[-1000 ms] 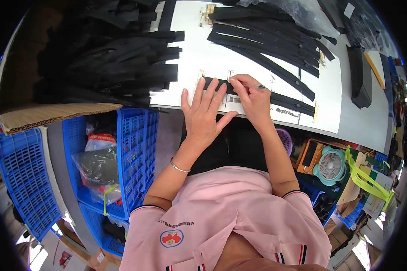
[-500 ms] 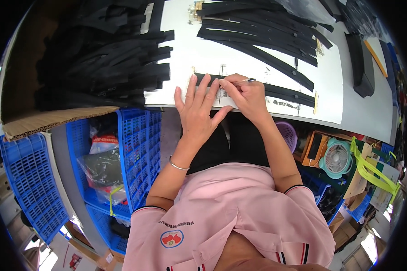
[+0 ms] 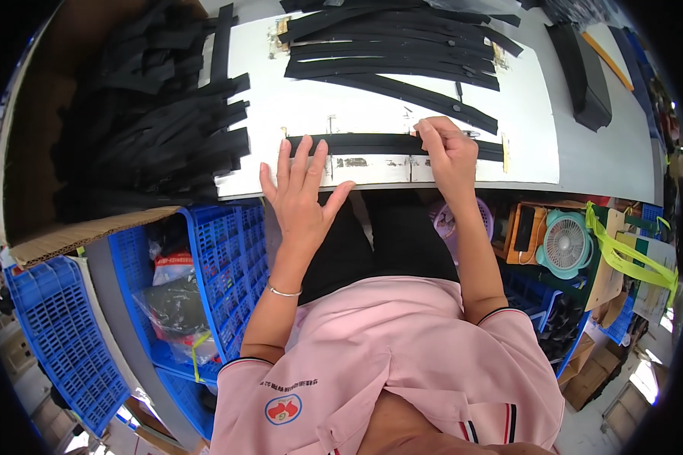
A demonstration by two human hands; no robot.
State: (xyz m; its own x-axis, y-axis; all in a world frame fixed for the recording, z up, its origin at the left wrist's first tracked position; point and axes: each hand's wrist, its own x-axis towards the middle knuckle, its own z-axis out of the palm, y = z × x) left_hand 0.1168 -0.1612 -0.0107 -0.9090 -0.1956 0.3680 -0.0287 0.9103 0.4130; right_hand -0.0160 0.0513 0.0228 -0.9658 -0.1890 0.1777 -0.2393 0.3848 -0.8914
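A long black strip [image 3: 364, 143] lies flat across the near part of a white board [image 3: 372, 106]. My left hand [image 3: 300, 189] rests flat with fingers spread, its fingertips on the strip's left end. My right hand [image 3: 448, 152] presses its fingertips down on the strip further right. More black strips [image 3: 395, 53] lie stacked at the far side of the board.
A big heap of black strips [image 3: 144, 129] fills a cardboard box on the left. Blue plastic crates [image 3: 228, 258] stand below the table edge. A black bar [image 3: 580, 68] lies at the right. A small teal fan [image 3: 565, 243] sits low on the right.
My left hand has slid left along the strip and my right hand has moved right, so the hands now stand farther apart. The view has shifted slightly.
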